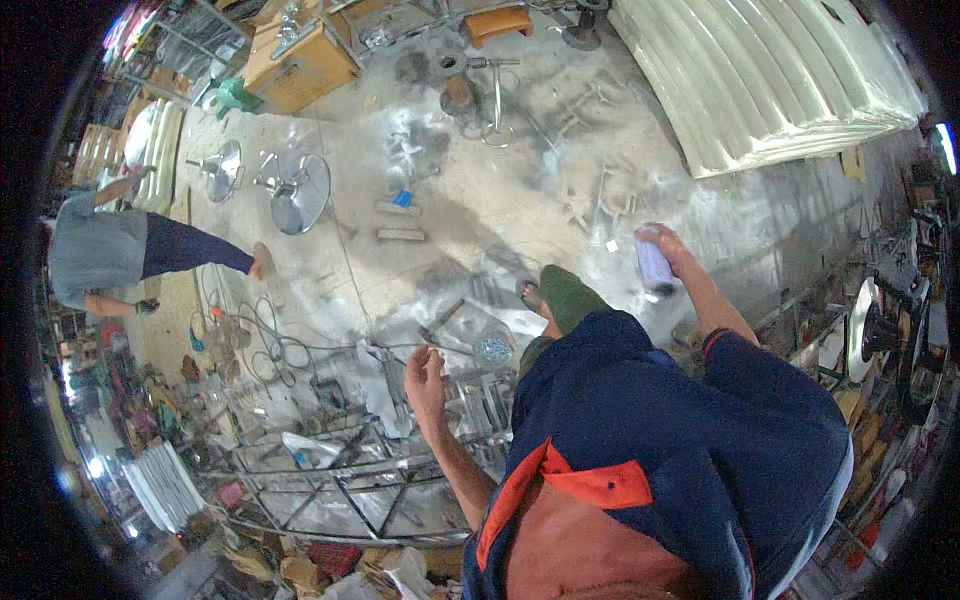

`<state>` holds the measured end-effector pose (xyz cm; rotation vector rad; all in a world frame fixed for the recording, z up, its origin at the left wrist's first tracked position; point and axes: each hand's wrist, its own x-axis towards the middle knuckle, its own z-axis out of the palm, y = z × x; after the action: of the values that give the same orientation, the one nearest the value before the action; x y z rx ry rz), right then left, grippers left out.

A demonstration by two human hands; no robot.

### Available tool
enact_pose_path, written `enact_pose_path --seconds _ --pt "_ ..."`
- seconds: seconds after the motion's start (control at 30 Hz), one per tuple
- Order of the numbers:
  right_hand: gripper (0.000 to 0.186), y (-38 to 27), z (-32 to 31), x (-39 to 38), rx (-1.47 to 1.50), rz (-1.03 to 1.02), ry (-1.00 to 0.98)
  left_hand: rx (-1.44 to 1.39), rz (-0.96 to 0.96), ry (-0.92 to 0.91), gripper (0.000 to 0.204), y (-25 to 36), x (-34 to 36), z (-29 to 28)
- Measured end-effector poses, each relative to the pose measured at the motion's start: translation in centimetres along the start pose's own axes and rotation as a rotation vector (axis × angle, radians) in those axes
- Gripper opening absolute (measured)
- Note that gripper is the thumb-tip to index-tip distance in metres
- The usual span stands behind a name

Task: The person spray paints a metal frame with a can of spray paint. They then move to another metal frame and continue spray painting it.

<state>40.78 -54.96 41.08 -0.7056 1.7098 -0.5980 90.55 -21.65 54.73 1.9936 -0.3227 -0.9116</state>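
Observation:
In the head view, my right hand (668, 245) grips a pale lavender cylindrical can (652, 266) out at my right side, over the stained concrete floor. My left hand (427, 378) hangs with loosely curled, parted fingers and nothing visible in it, above metal pieces and a light grey sheet (385, 395). My sandalled foot (532, 295) shows below green trousers. Near it lie a round container of small bluish items (494, 349) and a dark bar (445, 320).
A worker (100, 250) walks at the left, near round metal bases (300, 205) and tangled hoses (275, 360). A metal frame (350, 500) runs behind me. Large wrapped panels (760, 80) stand at the back right, a cardboard box (295, 70) back left, a pedestal (458, 95) ahead.

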Motion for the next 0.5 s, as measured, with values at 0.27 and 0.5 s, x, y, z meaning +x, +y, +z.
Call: enact_pose_path --seconds 0.27,0.5 --pt "0.053 -12.2 14.7 2.1 0.191 0.01 0.08 0.26 0.033 -0.534 0.047 5.7 22.2 4.3" --pt "0.078 -20.5 32.2 2.4 0.118 -0.051 0.003 0.599 -0.064 -0.468 0.053 -1.9 40.4 0.3"
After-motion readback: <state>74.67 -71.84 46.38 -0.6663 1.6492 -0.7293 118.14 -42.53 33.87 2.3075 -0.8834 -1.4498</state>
